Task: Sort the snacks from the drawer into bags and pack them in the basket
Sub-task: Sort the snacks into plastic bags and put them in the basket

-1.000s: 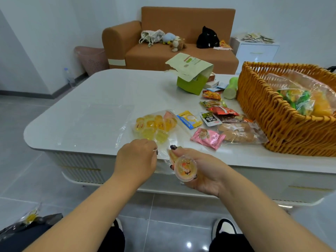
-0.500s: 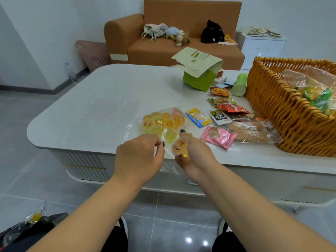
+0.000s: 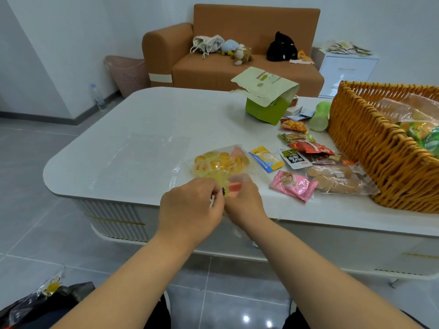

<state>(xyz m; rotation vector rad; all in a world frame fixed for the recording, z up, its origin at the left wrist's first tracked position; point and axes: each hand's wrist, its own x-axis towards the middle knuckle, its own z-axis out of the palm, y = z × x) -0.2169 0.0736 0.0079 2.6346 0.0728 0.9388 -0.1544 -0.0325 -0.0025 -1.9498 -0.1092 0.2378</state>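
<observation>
A clear bag (image 3: 221,162) with several yellow jelly cups lies near the front edge of the white table (image 3: 166,110). My left hand (image 3: 190,207) pinches the bag's open edge. My right hand (image 3: 244,203) holds a pink jelly cup (image 3: 234,187) at the bag's mouth, its fingertips partly hidden by the plastic. To the right lie loose snacks: a pink packet (image 3: 292,185), a bag of round biscuits (image 3: 337,179), a blue-yellow packet (image 3: 266,157) and a red packet (image 3: 311,148). The wicker basket (image 3: 380,162) at the right holds filled bags (image 3: 418,124).
An empty clear bag (image 3: 142,160) lies flat on the table's left half. A green box (image 3: 268,110) with its flap open and a green cup (image 3: 320,112) stand at the back. Behind the table are a brown sofa (image 3: 237,67) and a white cabinet (image 3: 349,70).
My right hand has carried the jelly cup up from below the table edge to the bag's mouth. My left hand has moved forward with it, still on the bag's edge.
</observation>
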